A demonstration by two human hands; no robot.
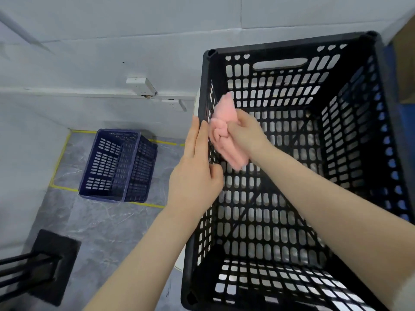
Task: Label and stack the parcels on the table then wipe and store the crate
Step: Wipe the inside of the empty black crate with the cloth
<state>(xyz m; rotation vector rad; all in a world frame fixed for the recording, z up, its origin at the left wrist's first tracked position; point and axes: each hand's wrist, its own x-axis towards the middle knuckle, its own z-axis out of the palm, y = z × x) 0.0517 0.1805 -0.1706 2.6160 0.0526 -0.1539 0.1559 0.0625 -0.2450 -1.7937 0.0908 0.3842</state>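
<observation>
A tall black perforated crate (pixel 381 70) fills the right side of the view, and I look down into it. My right hand (pixel 244 131) reaches inside and grips a bunched pink cloth (pixel 224 131), pressing it against the inner face of the crate's left wall. My left hand (pixel 195 169) lies flat along the outside of that same wall at the rim, fingers straight and thumb hooked over the edge. No parcels are in view.
Stacked dark blue crates (pixel 119 167) stand on the grey floor at the left inside yellow tape lines (pixel 60 158). A black stand base (pixel 49 265) sits at the bottom left. White wall with sockets (pixel 143 85) lies behind. A brown cardboard edge (pixel 406 63) shows at the far right.
</observation>
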